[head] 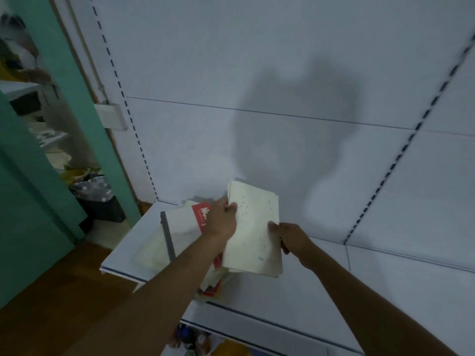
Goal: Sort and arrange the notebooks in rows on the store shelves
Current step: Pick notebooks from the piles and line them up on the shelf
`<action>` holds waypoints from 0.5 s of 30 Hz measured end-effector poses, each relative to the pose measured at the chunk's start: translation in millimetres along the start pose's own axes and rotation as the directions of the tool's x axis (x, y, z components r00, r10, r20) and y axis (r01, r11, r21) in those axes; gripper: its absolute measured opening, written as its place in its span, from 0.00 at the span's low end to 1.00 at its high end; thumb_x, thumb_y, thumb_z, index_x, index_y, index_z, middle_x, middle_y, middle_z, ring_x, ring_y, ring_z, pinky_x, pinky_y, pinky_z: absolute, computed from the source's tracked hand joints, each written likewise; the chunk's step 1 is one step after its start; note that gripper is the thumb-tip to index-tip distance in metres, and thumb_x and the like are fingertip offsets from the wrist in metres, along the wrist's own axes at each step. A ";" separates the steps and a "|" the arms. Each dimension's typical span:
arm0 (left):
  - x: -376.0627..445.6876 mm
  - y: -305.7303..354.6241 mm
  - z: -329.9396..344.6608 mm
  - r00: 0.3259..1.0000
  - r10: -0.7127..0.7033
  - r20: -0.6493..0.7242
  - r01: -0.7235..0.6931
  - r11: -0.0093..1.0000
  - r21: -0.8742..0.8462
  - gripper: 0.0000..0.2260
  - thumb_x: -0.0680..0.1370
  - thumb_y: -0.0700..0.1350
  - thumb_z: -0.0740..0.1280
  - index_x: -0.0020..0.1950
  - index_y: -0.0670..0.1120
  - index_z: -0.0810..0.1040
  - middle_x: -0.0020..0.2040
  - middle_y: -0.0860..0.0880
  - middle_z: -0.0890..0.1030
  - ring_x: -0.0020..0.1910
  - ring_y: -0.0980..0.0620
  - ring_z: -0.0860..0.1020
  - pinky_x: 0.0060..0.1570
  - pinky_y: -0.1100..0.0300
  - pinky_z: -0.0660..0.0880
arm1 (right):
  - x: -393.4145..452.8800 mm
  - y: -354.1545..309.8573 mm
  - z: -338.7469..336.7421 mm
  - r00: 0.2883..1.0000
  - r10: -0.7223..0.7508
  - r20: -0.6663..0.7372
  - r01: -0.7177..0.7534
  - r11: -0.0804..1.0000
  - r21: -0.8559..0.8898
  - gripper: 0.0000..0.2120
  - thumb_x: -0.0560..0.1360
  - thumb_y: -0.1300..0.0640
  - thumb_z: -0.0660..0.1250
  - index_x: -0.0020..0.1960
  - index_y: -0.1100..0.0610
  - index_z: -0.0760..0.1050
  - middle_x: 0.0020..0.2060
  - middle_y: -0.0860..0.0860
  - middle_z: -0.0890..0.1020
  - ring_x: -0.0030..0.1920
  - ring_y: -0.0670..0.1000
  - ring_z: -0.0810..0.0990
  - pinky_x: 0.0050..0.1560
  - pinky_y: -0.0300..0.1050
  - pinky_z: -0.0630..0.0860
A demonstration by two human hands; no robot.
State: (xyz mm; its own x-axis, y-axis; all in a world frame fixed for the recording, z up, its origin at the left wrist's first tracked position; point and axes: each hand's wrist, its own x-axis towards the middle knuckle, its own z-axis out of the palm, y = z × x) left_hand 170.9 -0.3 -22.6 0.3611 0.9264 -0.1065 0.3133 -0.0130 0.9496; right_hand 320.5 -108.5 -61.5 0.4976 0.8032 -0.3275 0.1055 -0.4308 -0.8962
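A thin stack of pale notebooks (253,227) is gripped at its edges by the left hand (222,219) and right hand (291,237) above the shelf (334,286), where a loose pile (180,227) is yet to be arranged and no row is formed.

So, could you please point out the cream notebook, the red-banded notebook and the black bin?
cream notebook (253,227): head view, middle of its cover.
red-banded notebook (200,214): head view, on the red band.
black bin (102,204): head view, its front wall.
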 end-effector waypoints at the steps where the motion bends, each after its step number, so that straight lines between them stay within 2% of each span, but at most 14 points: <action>1: 0.0 1.6 13.8 1.000 0.014 0.025 -0.014 1.000 0.021 0.13 0.82 0.45 0.60 0.62 0.42 0.77 0.57 0.45 0.81 0.54 0.44 0.79 0.59 0.47 0.76 | -5.0 7.3 -12.0 1.000 0.009 -0.018 -0.009 1.000 0.005 0.17 0.78 0.46 0.62 0.38 0.57 0.71 0.31 0.51 0.71 0.30 0.49 0.67 0.30 0.40 0.63; 2: 0.8 0.4 27.5 0.999 0.001 0.053 -0.002 0.999 0.034 0.13 0.81 0.45 0.61 0.61 0.42 0.77 0.57 0.44 0.81 0.53 0.43 0.80 0.57 0.47 0.77 | -10.7 13.7 -23.4 0.999 0.026 -0.044 -0.025 0.999 0.019 0.16 0.79 0.47 0.61 0.39 0.57 0.72 0.32 0.51 0.70 0.30 0.49 0.67 0.31 0.40 0.63; 4: -2.3 -1.4 54.0 0.994 0.005 0.114 -0.016 0.996 0.089 0.11 0.80 0.45 0.62 0.59 0.41 0.77 0.55 0.45 0.81 0.51 0.45 0.80 0.52 0.54 0.77 | -20.2 28.9 -44.4 0.992 0.070 -0.107 -0.066 0.997 0.037 0.14 0.80 0.48 0.60 0.43 0.57 0.75 0.32 0.50 0.71 0.31 0.48 0.67 0.30 0.40 0.63; 6: -5.3 -8.0 79.3 0.984 0.022 0.176 -0.053 0.984 0.169 0.13 0.80 0.45 0.63 0.63 0.40 0.74 0.58 0.44 0.79 0.54 0.44 0.78 0.52 0.56 0.75 | -28.2 44.3 -61.6 0.984 0.104 -0.142 -0.104 0.995 0.008 0.14 0.80 0.48 0.59 0.46 0.57 0.76 0.31 0.49 0.72 0.30 0.48 0.67 0.29 0.39 0.63; 9: -10.8 -20.3 108.5 0.969 -0.053 0.241 0.001 0.977 0.213 0.21 0.79 0.45 0.66 0.69 0.39 0.66 0.64 0.41 0.74 0.60 0.43 0.75 0.56 0.55 0.72 | -34.8 68.7 -80.2 0.973 0.135 -0.189 -0.152 0.985 -0.078 0.15 0.81 0.48 0.58 0.43 0.57 0.74 0.31 0.50 0.71 0.29 0.48 0.68 0.27 0.38 0.65; 12: -12.6 -37.7 125.8 0.957 -0.103 0.272 0.038 0.971 0.236 0.19 0.76 0.41 0.68 0.66 0.39 0.70 0.62 0.41 0.77 0.58 0.45 0.76 0.54 0.58 0.72 | -34.1 90.1 -88.8 0.954 0.157 -0.255 -0.193 0.973 -0.125 0.17 0.80 0.48 0.58 0.39 0.58 0.72 0.31 0.51 0.71 0.29 0.49 0.69 0.29 0.40 0.66; 15: -15.2 -53.4 136.7 0.954 -0.105 0.281 0.016 0.953 0.302 0.18 0.75 0.39 0.69 0.64 0.39 0.73 0.61 0.42 0.78 0.58 0.45 0.78 0.55 0.60 0.72 | -30.0 110.1 -86.7 0.943 0.174 -0.282 -0.228 0.959 -0.171 0.18 0.80 0.48 0.58 0.37 0.58 0.71 0.31 0.51 0.72 0.30 0.50 0.70 0.30 0.41 0.68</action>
State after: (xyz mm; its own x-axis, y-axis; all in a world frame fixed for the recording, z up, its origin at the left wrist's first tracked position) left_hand 268.8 -65.1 -112.1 0.5582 0.7795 -0.2840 0.5693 -0.1109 0.8146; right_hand 391.8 -215.7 -124.4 0.7308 0.5665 -0.3807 0.1346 -0.6664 -0.7333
